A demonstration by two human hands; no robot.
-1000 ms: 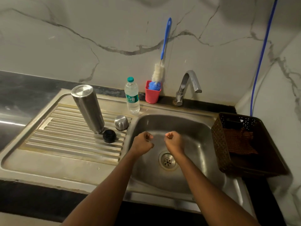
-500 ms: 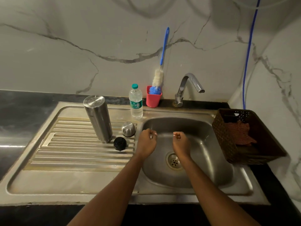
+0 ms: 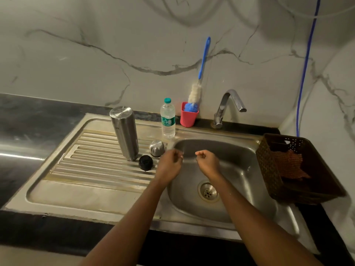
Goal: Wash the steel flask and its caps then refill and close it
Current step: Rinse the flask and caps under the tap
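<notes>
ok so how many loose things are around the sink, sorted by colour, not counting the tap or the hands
steel: 2 – flask, steel cap
black: 1 – black cap
clear: 1 – water bottle
pink-red: 1 – cup
blue and white: 1 – bottle brush
brown: 1 – basket
orange: 1 – cloth
total: 8

One steel flask (image 3: 124, 133); two caps, one steel cap (image 3: 157, 148) and one black cap (image 3: 145, 162); one water bottle (image 3: 167, 118); one red cup (image 3: 188, 116); one brush (image 3: 199, 73); one tap (image 3: 228, 107); one basket (image 3: 269, 166); two hands, the left hand (image 3: 170, 165) and the right hand (image 3: 207, 162).
</notes>
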